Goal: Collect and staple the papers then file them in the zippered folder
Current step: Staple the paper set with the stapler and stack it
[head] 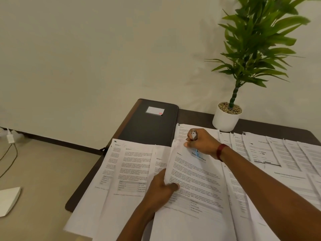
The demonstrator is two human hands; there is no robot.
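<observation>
A stack of printed papers lies in the middle of the dark table, its top sheet headed in blue. My left hand grips the stack's left edge, thumb on top. My right hand holds a small silver stapler at the stack's top left corner, fingers curled round it. A black zippered folder with a white label lies shut at the table's far left corner. More printed sheets are fanned out to the left of the stack.
Several overlapping sheets cover the right side of the table. A potted green plant in a white pot stands at the back by the wall. Cables and a plug lie on the floor at left, near a white object.
</observation>
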